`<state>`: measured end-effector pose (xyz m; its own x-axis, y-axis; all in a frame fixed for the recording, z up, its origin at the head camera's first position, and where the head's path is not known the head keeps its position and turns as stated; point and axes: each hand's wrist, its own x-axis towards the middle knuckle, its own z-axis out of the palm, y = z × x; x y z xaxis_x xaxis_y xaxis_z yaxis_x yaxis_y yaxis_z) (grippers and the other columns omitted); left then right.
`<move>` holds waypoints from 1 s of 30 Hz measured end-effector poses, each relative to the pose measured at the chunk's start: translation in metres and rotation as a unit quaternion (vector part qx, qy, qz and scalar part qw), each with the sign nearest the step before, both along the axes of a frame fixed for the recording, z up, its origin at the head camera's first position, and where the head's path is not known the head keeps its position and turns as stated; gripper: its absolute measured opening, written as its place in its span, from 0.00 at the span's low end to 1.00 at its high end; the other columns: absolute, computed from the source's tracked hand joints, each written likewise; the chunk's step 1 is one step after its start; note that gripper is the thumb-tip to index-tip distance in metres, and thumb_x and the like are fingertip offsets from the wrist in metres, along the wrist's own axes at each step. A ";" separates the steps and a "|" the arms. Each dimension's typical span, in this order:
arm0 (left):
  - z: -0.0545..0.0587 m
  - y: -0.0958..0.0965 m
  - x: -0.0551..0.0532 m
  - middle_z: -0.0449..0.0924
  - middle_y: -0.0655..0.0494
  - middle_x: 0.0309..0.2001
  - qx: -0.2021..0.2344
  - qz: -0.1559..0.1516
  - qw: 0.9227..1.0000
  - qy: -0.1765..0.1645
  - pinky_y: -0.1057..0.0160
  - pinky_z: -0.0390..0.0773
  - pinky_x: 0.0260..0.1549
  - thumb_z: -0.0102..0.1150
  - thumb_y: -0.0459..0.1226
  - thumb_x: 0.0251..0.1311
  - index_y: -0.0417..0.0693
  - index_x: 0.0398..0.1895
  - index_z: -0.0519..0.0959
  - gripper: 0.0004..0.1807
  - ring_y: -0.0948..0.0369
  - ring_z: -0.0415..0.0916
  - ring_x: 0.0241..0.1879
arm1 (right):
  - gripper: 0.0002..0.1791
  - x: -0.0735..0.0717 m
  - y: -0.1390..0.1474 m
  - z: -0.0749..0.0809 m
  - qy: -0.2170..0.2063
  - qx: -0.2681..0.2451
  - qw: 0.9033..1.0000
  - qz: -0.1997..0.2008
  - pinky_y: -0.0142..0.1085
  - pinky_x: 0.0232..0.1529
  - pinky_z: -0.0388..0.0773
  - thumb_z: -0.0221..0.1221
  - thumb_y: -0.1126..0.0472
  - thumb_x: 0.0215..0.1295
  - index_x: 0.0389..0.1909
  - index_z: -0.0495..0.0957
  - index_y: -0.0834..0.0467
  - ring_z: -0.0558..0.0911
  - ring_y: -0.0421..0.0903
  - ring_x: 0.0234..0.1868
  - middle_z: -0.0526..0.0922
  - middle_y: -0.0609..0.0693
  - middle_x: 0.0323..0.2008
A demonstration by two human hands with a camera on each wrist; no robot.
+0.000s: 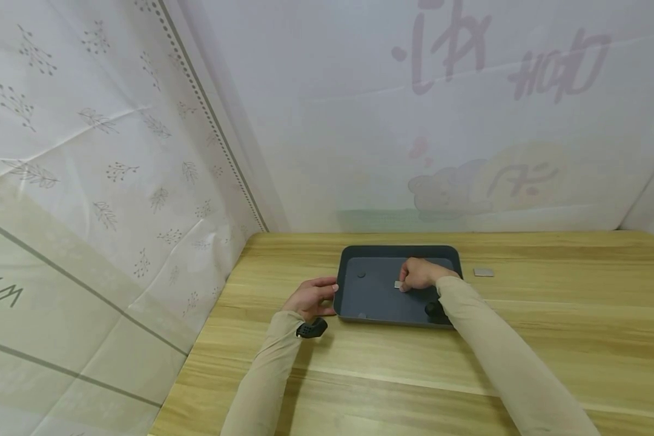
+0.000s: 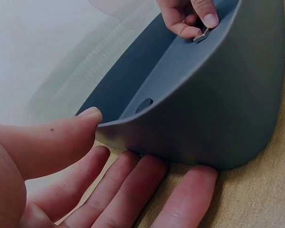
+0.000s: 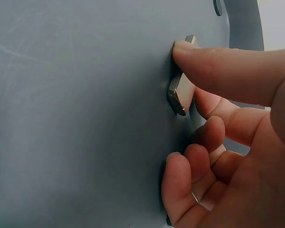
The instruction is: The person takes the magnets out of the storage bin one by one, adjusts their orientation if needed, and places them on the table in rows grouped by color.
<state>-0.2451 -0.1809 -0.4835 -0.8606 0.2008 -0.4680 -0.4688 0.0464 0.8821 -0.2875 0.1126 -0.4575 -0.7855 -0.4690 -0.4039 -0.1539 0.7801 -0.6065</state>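
Note:
My right hand (image 1: 419, 274) reaches into a dark grey rectangular tray (image 1: 403, 249). Between its thumb and index finger it pinches a small flat metal rectangle (image 3: 184, 90), tilted close to the tray floor; the other fingers are curled in. My left hand (image 1: 307, 298) is at the tray's left end. In the left wrist view its thumb touches the rim, and its extended fingertips touch the outer wall low down by the table. A small dark disc (image 1: 361, 275) lies on the tray floor toward the left.
A second flat metal rectangle (image 1: 482, 272) lies on the wooden table (image 1: 550, 351) to the right of the tray. Near the tray's front left edge is a small faint round spot (image 1: 362, 315). Printed fabric (image 1: 327, 151) hangs behind the table.

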 end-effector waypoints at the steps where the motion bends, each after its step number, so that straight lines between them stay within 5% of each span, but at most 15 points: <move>1: 0.000 0.000 0.000 0.79 0.49 0.47 0.001 0.001 1.000 0.000 0.56 0.81 0.36 0.55 0.33 0.67 0.39 0.66 0.68 0.25 0.60 0.78 0.39 | 0.06 0.000 0.000 0.000 -0.001 -0.001 1.000 -0.002 0.35 0.34 0.68 0.62 0.63 0.63 0.37 0.78 0.61 0.71 0.45 0.32 0.78 0.53 0.38; 30: 0.003 0.001 0.002 0.75 0.41 0.56 -0.005 -0.002 1.000 0.002 0.55 0.81 0.38 0.55 0.34 0.67 0.40 0.68 0.67 0.26 0.58 0.78 0.42 | 0.03 0.003 0.008 -0.004 -0.004 -0.057 0.998 0.012 0.34 0.32 0.65 0.60 0.65 0.65 0.34 0.76 0.62 0.67 0.43 0.27 0.75 0.50 0.31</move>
